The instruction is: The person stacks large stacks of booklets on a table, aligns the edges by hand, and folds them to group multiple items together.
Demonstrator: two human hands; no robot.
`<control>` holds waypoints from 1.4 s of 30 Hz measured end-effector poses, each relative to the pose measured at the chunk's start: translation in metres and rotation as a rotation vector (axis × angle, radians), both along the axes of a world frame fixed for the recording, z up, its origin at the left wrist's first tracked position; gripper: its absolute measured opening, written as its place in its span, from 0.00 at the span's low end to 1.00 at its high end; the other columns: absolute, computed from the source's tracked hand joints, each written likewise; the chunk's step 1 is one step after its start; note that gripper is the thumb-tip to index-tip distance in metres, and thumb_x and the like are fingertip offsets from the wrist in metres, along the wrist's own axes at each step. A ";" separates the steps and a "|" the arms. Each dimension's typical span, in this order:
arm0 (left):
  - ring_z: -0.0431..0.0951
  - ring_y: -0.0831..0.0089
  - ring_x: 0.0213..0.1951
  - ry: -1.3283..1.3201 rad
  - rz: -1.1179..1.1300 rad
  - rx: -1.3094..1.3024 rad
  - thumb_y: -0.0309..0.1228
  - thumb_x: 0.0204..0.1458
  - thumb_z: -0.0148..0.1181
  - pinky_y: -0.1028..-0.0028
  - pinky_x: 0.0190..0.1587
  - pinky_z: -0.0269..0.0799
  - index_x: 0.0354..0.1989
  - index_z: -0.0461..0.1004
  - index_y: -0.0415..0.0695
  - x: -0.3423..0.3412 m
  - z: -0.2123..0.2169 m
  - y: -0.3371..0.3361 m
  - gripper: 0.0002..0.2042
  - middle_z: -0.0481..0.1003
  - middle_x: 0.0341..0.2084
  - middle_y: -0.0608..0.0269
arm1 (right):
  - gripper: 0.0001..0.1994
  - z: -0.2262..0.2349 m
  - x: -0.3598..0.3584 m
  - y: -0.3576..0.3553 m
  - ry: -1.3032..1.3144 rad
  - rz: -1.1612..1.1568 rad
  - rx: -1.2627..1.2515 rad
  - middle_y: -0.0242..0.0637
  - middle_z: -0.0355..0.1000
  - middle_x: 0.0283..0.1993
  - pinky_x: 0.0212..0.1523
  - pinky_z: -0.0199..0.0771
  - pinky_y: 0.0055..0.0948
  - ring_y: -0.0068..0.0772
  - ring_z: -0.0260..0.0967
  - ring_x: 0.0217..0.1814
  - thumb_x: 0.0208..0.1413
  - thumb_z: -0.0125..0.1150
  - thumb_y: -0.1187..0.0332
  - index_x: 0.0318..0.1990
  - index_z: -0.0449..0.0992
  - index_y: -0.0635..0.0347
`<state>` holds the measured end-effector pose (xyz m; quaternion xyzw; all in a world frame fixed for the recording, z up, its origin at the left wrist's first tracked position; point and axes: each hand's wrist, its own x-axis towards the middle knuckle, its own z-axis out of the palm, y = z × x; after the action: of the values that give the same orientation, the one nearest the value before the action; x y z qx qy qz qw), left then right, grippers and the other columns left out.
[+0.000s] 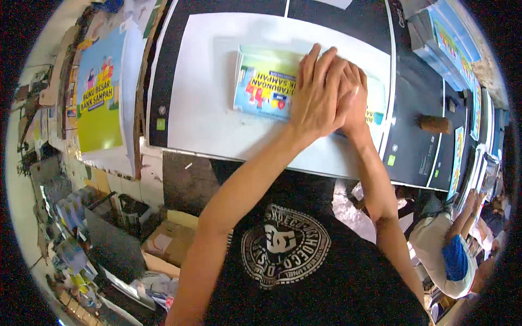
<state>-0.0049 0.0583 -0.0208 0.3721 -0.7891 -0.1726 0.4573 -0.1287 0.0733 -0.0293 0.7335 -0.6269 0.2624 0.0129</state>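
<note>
A printed booklet (261, 89) with a light blue and yellow-green cover lies on a white sheet (204, 65). Both of my hands press down on its right part. My left hand (315, 100) lies across my right hand (357, 108), its fingers stretched out and pointing away from me. Beneath it, the right hand is partly covered, with some of its fingers showing extended at the right. Between the palms and the table, much of the booklet's middle is hidden. Neither hand grips anything.
A stack of large blue and green printed covers (103, 87) stands at the left. More printed stacks (443, 46) line the far right. A brown block (435, 124) rests on the black table mat (408, 141). Another person (448, 252) is at lower right; a cardboard box (168, 244) sits below left.
</note>
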 end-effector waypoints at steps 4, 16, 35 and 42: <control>0.56 0.38 0.69 0.212 -0.004 0.024 0.39 0.62 0.51 0.44 0.71 0.47 0.61 0.67 0.36 -0.003 0.011 -0.004 0.24 0.62 0.66 0.42 | 0.24 -0.002 0.001 -0.011 0.049 -0.002 0.060 0.44 0.73 0.57 0.63 0.64 0.51 0.51 0.69 0.60 0.56 0.58 0.59 0.59 0.72 0.61; 0.50 0.34 0.71 -0.057 0.039 0.038 0.49 0.63 0.52 0.40 0.71 0.44 0.66 0.62 0.36 0.022 -0.005 -0.013 0.31 0.54 0.71 0.41 | 0.27 0.001 0.004 -0.014 0.109 -0.011 0.059 0.43 0.69 0.63 0.67 0.60 0.50 0.48 0.64 0.66 0.61 0.57 0.51 0.63 0.71 0.56; 0.45 0.29 0.72 -0.108 0.285 0.027 0.42 0.63 0.55 0.35 0.71 0.40 0.68 0.57 0.32 0.047 0.005 -0.028 0.32 0.49 0.71 0.33 | 0.26 0.009 0.016 -0.011 0.115 -0.096 0.120 0.42 0.70 0.60 0.65 0.63 0.50 0.47 0.66 0.64 0.62 0.59 0.48 0.61 0.73 0.54; 0.44 0.28 0.72 0.054 0.432 -0.259 0.44 0.63 0.54 0.34 0.70 0.42 0.67 0.58 0.30 0.066 0.055 -0.031 0.33 0.48 0.71 0.29 | 0.28 0.013 0.014 -0.012 0.073 -0.111 0.124 0.43 0.71 0.60 0.65 0.62 0.49 0.46 0.67 0.64 0.62 0.59 0.44 0.60 0.75 0.55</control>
<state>0.0606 0.0272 0.0343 0.4656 -0.6944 0.0219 0.5482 -0.1148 0.0612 -0.0162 0.7061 -0.6807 0.1951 0.0050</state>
